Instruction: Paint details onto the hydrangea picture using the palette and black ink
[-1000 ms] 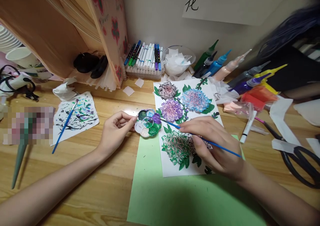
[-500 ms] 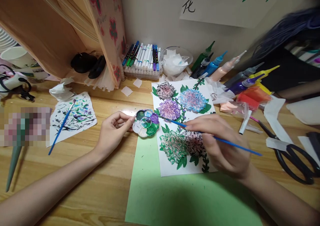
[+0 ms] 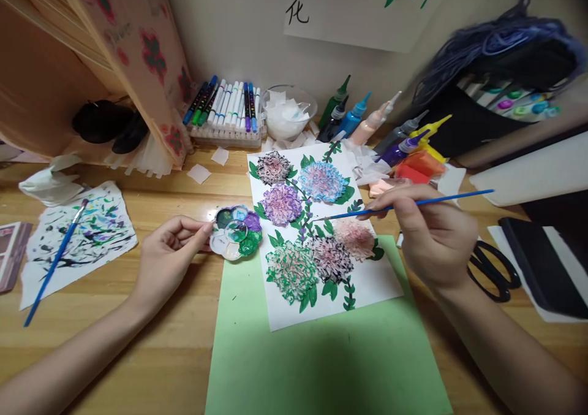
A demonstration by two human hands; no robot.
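Observation:
My left hand (image 3: 172, 252) pinches the rim of a flower-shaped paint palette (image 3: 220, 243), whose wells hold dark green, blue, purple and green paint. In my right hand (image 3: 427, 234) is a thin blue paintbrush (image 3: 441, 200), its tip pointing left over the middle of a white sheet (image 3: 285, 314). Whether the bristles touch the paper, I cannot tell. Several ruffled flowers stand out from that sheet, among them a purple flower (image 3: 281, 205), a green-tipped flower (image 3: 291, 271) and a pale pink flower (image 3: 356, 238). Painted green leaves surround them. Green paper (image 3: 257, 366) lies underneath.
Another paintbrush (image 3: 57, 258) rests on a paint-smeared tissue (image 3: 105, 219) at left. Markers (image 3: 229, 105), a glass bowl (image 3: 289, 111) of paper squares and paint bottles (image 3: 362, 118) line the back. Black scissors (image 3: 493, 271) lie beyond my right hand, near a black flat object (image 3: 542, 268).
The view has swung right, so everything sits further left. My right hand has drawn the brush away from beside the palette, rightward over the sheet, uncovering the pale pink flower.

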